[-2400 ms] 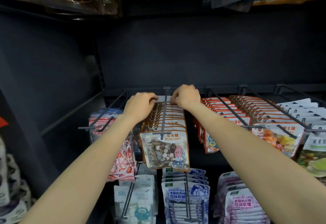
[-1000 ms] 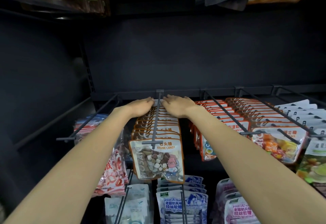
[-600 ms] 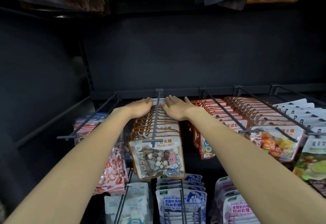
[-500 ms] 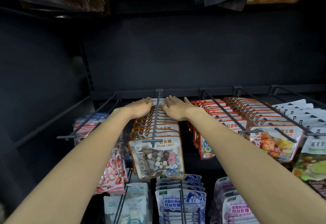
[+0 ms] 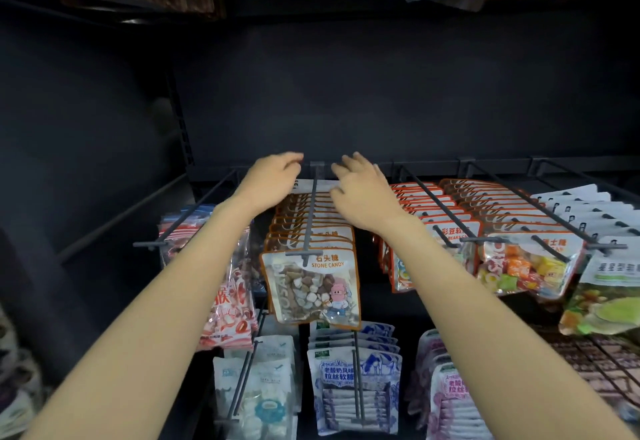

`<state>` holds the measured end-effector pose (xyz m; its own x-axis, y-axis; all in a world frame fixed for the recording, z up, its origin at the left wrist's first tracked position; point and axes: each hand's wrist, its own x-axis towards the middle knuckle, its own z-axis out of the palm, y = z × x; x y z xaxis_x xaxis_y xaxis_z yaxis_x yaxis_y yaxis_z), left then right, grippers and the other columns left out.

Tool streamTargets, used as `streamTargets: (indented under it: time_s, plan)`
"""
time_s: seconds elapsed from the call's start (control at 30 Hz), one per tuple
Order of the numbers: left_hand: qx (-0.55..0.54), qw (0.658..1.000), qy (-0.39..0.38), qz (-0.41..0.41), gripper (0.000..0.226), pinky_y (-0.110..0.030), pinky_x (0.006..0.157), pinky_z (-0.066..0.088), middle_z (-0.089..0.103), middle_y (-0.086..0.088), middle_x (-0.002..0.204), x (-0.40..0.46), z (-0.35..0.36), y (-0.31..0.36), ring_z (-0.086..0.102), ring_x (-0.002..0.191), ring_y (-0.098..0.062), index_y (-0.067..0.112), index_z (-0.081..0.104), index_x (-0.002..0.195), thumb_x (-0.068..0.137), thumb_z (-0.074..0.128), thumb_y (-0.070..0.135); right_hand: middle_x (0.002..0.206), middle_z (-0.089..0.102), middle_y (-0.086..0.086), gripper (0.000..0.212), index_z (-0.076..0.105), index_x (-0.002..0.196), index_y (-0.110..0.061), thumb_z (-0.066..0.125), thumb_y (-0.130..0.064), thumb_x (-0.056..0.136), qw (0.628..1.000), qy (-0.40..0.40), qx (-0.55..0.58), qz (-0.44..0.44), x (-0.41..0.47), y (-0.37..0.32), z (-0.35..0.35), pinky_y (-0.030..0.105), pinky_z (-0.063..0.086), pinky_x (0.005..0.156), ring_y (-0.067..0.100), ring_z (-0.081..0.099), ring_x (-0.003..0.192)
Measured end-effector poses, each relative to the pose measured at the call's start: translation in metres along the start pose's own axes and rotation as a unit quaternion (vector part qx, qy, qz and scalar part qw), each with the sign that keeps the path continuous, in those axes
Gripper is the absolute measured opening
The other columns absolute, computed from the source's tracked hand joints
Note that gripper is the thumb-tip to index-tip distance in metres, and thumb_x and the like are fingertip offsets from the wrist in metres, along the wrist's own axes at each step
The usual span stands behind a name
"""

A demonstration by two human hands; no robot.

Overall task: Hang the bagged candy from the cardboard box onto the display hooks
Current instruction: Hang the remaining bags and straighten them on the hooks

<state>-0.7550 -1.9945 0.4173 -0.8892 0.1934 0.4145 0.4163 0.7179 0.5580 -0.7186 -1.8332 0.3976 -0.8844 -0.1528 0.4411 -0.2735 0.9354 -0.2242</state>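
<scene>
Your left hand (image 5: 268, 180) and right hand (image 5: 360, 186) hover with loosely curled fingers, holding nothing, over the back end of the middle hook (image 5: 309, 218), where a row of stone candy bags (image 5: 311, 287) hangs from the rack's rear rail to the hook's front tip. These pouches look light, soft and slippery, so I judge the stiffer header strip beside the hang hole the best place to pinch. About ten bags show on this hook, exact count unclear; no cardboard box is in view.
</scene>
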Motion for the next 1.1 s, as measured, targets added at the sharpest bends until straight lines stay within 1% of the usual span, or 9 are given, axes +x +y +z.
streamTargets:
  time_s: [0.07,0.13,0.2,0.27,0.33,0.47,0.93,1.0,1.1]
  plan:
    - [-0.073,0.995,0.062,0.021,0.035,-0.02,0.099,0.034,0.057,0.005,0.133,-0.024,-0.006,0.007,0.05,0.121,-0.01,0.022,0.057,0.13,0.1,0.04,0.018,0.154,0.029,0.01,0.045,0.038,0.144,-0.007,0.037,-0.016,0.1,0.994,0.084,0.073,0.006,-0.027,-0.004,-0.001,0.03,0.01,0.117,0.022,0.017,0.145]
    - [-0.097,0.989,0.1,0.048,0.033,-0.016,0.098,0.036,0.06,0.007,0.126,-0.054,-0.007,0.012,0.052,0.115,-0.005,0.021,0.061,0.125,0.1,0.041,0.014,0.152,0.034,0.008,0.043,0.041,0.143,-0.007,0.037,-0.015,0.101,0.986,0.117,0.119,0.011,-0.053,-0.009,0.001,0.021,0.012,0.114,0.019,0.023,0.143]
    - [-0.082,0.99,0.107,0.052,0.033,-0.007,0.091,0.036,0.061,0.007,0.124,-0.08,-0.003,0.011,0.052,0.113,-0.003,0.021,0.062,0.124,0.1,0.04,0.014,0.154,0.031,0.007,0.043,0.038,0.144,-0.006,0.036,-0.018,0.103,0.986,0.094,0.137,-0.002,-0.072,-0.014,0.005,0.019,0.01,0.114,0.017,0.022,0.143]
    - [-0.063,0.995,0.077,0.031,0.034,-0.002,0.085,0.032,0.059,0.005,0.129,-0.096,0.001,0.006,0.051,0.116,-0.005,0.022,0.058,0.128,0.102,0.037,0.017,0.157,0.023,0.005,0.046,0.031,0.147,-0.007,0.033,-0.023,0.104,0.99,0.035,0.137,-0.02,-0.082,-0.018,0.01,0.027,0.007,0.119,0.015,0.014,0.146]
    - [-0.038,0.999,0.004,-0.001,0.037,-0.012,0.095,0.029,0.048,0.003,0.142,-0.106,0.003,0.0,0.043,0.13,-0.011,0.026,0.049,0.138,0.104,0.034,0.024,0.16,0.014,0.003,0.051,0.023,0.15,-0.009,0.028,-0.031,0.105,0.989,-0.023,0.141,-0.022,-0.088,-0.021,0.014,0.037,0.008,0.121,0.013,0.006,0.147]
    - [-0.014,0.994,-0.097,-0.05,0.046,-0.022,0.111,0.013,0.024,0.004,0.156,-0.12,0.0,-0.005,0.019,0.144,-0.01,0.028,0.032,0.147,0.103,0.025,0.039,0.161,0.008,0.001,0.059,0.016,0.152,-0.011,0.022,-0.044,0.103,0.988,-0.07,0.141,0.002,-0.098,-0.024,0.015,0.038,0.005,0.121,0.011,0.0,0.147]
    - [0.024,0.994,-0.103,-0.014,0.046,-0.017,0.105,0.003,0.014,0.01,0.157,-0.129,0.003,-0.011,0.008,0.144,-0.003,0.023,0.023,0.15,0.105,0.024,0.032,0.152,0.035,0.003,0.067,0.042,0.143,-0.014,0.018,-0.057,0.097,0.985,-0.005,0.162,0.055,-0.107,-0.019,0.022,0.041,0.023,0.117,0.017,0.024,0.143]
    - [0.024,0.994,-0.102,-0.019,0.047,-0.021,0.11,0.003,0.01,0.011,0.158,-0.129,0.005,-0.012,0.006,0.145,-0.004,0.024,0.021,0.15,0.105,0.025,0.032,0.148,0.041,0.002,0.078,0.045,0.14,-0.015,0.011,-0.066,0.091,0.986,0.003,0.158,0.055,-0.106,-0.019,0.025,0.044,0.031,0.113,0.017,0.032,0.139]
    - [0.022,0.994,-0.104,-0.033,0.048,-0.034,0.116,0.006,0.003,0.013,0.158,-0.13,0.008,-0.009,0.003,0.145,-0.008,0.026,0.016,0.151,0.104,0.025,0.033,0.152,0.035,0.005,0.062,0.038,0.145,-0.011,0.021,-0.05,0.1,0.985,-0.006,0.16,0.062,-0.107,-0.02,0.026,0.041,0.027,0.115,0.019,0.028,0.142]
